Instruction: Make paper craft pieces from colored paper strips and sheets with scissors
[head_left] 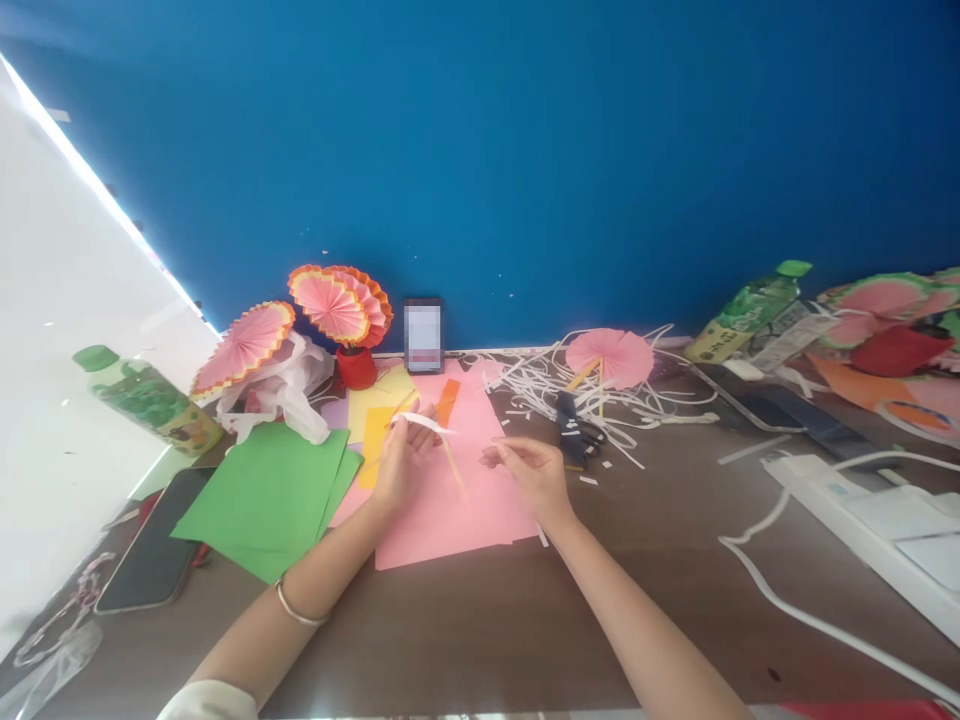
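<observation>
My left hand (406, 462) is closed in a pinch on a narrow white paper strip (426, 423). A thin tan stick-like strip (455, 470) slants down beside the white one; I cannot tell whether that hand holds it too. To the right, my right hand (534, 478) has thumb and forefinger pressed together, and anything between them is too small to make out. Both hands are over pink paper sheets (442, 535). Near the left hand are yellow paper (379, 425) and an orange paper strip (448, 402).
Green sheets (262, 490) and a dark phone (157, 545) lie left. Behind stand a folded-paper flower (330, 305) in a red pot (355, 368) and a propped phone (424, 335). White paper shreds (536, 385), scissors (589, 435) and a power strip (862, 520) are right.
</observation>
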